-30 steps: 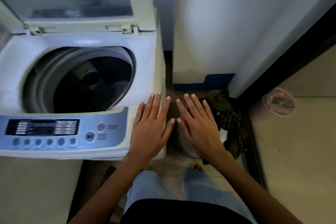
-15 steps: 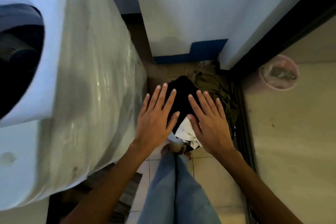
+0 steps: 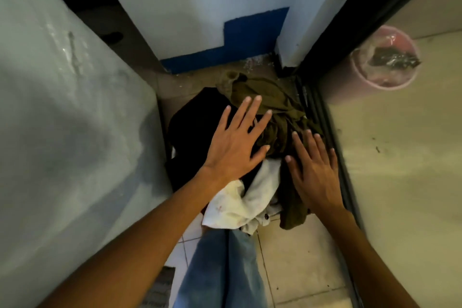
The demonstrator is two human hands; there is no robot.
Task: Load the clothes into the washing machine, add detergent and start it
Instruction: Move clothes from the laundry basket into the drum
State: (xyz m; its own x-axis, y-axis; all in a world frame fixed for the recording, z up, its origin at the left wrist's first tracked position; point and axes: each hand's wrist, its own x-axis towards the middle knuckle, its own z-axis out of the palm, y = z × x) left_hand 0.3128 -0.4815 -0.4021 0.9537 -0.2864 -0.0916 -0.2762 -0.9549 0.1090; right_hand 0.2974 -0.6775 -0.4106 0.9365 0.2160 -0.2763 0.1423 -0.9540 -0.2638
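Note:
A pile of clothes lies on the floor in the corner: an olive-green garment, a black garment and a white cloth. My left hand hovers flat over the black and olive pieces, fingers spread, holding nothing. To its right, my right hand is also spread open above the pile's right edge. The washing machine's grey side wall fills the left of the view; its drum and panel are out of sight.
A white wall with a blue base strip closes the corner behind the pile. A dark sliding-door track runs along the right, with a pink bucket beyond it. My jeans-clad legs stand on the tiled floor below the clothes.
The view has swung down and right, off the machine's top, onto the clothes pile. Both open hands have dropped closer to the clothes, the left one reaching further forward.

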